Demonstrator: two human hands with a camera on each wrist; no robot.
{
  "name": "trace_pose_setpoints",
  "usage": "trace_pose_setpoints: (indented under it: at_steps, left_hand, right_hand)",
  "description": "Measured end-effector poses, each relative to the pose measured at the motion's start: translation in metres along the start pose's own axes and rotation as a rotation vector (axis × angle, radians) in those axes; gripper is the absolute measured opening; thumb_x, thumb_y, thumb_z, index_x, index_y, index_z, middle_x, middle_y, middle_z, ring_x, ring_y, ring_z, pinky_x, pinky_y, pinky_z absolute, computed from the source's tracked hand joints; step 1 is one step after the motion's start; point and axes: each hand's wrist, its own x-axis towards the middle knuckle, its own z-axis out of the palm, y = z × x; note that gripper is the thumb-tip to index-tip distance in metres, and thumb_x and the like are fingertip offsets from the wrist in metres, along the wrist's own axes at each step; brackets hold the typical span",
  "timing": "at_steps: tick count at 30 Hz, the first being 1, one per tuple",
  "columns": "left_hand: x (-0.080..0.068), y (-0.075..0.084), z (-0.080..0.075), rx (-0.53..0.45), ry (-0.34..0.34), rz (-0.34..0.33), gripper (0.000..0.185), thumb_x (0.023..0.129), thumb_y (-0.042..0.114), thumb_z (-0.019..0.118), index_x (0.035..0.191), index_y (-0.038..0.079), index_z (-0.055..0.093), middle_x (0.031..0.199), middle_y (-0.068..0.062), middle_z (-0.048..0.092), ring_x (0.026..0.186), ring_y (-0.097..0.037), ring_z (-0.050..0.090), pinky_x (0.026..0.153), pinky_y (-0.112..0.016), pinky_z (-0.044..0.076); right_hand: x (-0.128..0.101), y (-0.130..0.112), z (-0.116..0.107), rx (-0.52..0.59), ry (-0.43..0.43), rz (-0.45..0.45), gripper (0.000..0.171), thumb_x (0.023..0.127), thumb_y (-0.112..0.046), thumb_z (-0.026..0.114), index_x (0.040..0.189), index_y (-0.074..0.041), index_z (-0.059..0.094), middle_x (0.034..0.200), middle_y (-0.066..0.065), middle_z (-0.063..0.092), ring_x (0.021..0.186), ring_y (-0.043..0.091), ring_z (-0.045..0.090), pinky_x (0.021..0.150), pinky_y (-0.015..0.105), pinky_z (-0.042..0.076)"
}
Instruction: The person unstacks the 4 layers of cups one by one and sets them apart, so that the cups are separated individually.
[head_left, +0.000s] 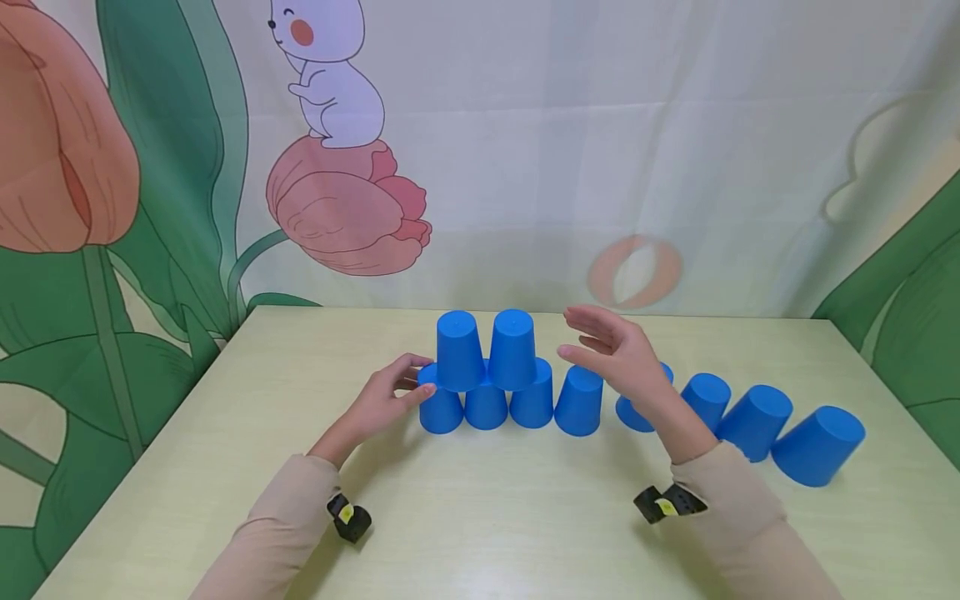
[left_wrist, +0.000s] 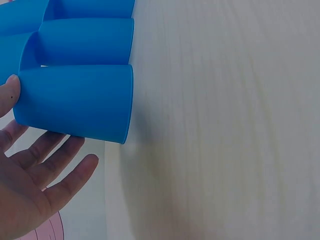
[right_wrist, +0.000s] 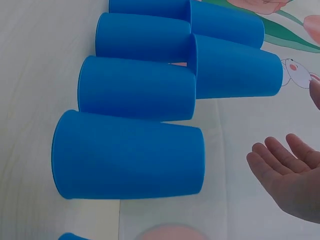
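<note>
Blue plastic cups stand upside down on the table. Two upper cups, a left one and a right one, rest across three lower cups. My left hand is around the lower row's leftmost cup, thumb on its near side and fingers along its far side. To the right of the upper pair my right hand is raised, palm facing left, fingers loosely extended and holding nothing. Another upside-down cup stands at the lower row's right end, just left of and below this hand.
Further right, several more upside-down cups run in a slanting line toward the near right, including one and the end cup. My right forearm partly covers this line. Behind the light wooden table hangs a printed curtain.
</note>
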Motion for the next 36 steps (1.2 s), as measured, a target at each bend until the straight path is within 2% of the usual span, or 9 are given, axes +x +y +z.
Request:
trace_pose_setpoints:
  at_steps: [17, 27, 36]
  left_hand:
    - [-0.001, 0.0, 0.001, -0.003, 0.007, -0.003, 0.043, 0.089, 0.027, 0.059, 0.127, 0.011, 0.046, 0.122, -0.016, 0.054, 0.108, -0.034, 0.053, 0.087, -0.048, 0.045]
    - [-0.001, -0.001, 0.001, -0.006, 0.011, 0.015, 0.044, 0.089, 0.028, 0.059, 0.127, 0.01, 0.046, 0.121, -0.016, 0.054, 0.107, -0.033, 0.054, 0.087, -0.047, 0.046]
    - [-0.001, -0.001, 0.001, -0.01, 0.009, 0.001, 0.044, 0.089, 0.028, 0.059, 0.127, 0.011, 0.046, 0.122, -0.015, 0.054, 0.108, -0.033, 0.053, 0.087, -0.047, 0.046]
  right_hand:
    - [0.024, 0.005, 0.026, -0.009, -0.102, -0.005, 0.062, 0.084, -0.023, 0.066, 0.137, -0.007, 0.038, 0.137, 0.013, 0.042, 0.124, 0.028, 0.041, 0.099, 0.043, 0.036]
    - [0.032, 0.005, 0.039, 0.018, -0.123, 0.01, 0.063, 0.083, -0.024, 0.067, 0.137, -0.007, 0.038, 0.135, 0.013, 0.044, 0.122, 0.029, 0.043, 0.098, 0.043, 0.037]
    - [0.035, 0.005, 0.046, 0.008, -0.105, 0.06, 0.06, 0.082, -0.029, 0.068, 0.134, -0.009, 0.043, 0.131, 0.012, 0.049, 0.118, 0.031, 0.048, 0.094, 0.048, 0.04]
